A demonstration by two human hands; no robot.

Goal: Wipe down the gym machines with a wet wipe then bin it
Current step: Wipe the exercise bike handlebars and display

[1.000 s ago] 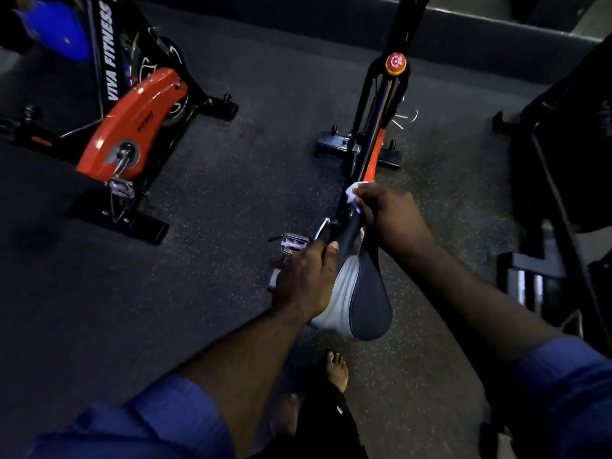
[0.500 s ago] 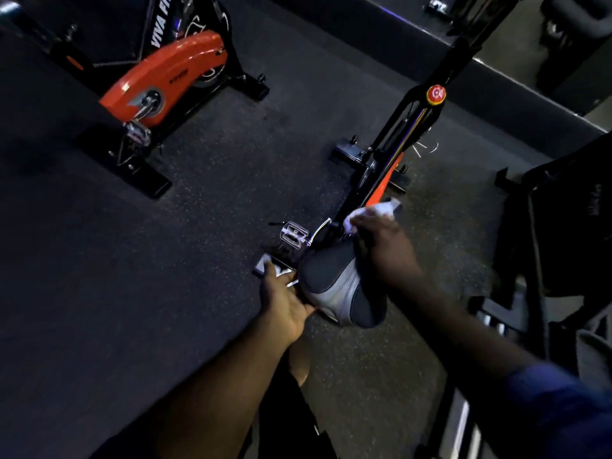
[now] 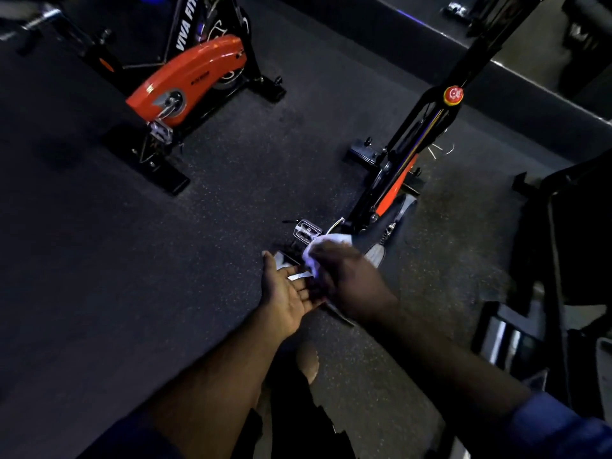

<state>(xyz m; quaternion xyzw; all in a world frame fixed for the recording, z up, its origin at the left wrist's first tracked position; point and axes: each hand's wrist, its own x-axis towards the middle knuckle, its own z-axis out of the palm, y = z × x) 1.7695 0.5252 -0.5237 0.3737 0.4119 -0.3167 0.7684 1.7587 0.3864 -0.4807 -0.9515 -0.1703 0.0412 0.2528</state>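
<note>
A black and orange exercise bike (image 3: 405, 157) with a red knob (image 3: 453, 94) stands in front of me. Its black and grey saddle (image 3: 377, 241) is blurred and mostly hidden under my right hand (image 3: 347, 283). That hand is shut on a white wet wipe (image 3: 323, 245) and presses it on the saddle's left side. My left hand (image 3: 284, 293) is open, palm turned up and to the right. Its fingers reach under the saddle's near edge beside my right hand. The bike's metal pedal (image 3: 306, 230) shows just beyond the wipe.
A second orange exercise bike (image 3: 188, 81) stands at the upper left on the dark rubber floor. A black machine frame (image 3: 563, 260) with metal parts fills the right side. A low ledge (image 3: 530, 81) runs behind the bikes. My bare foot (image 3: 308, 362) is below my hands.
My right hand has slid the wipe from the saddle's nose to its left side. My left hand has let go of the saddle and opened. The view has tilted.
</note>
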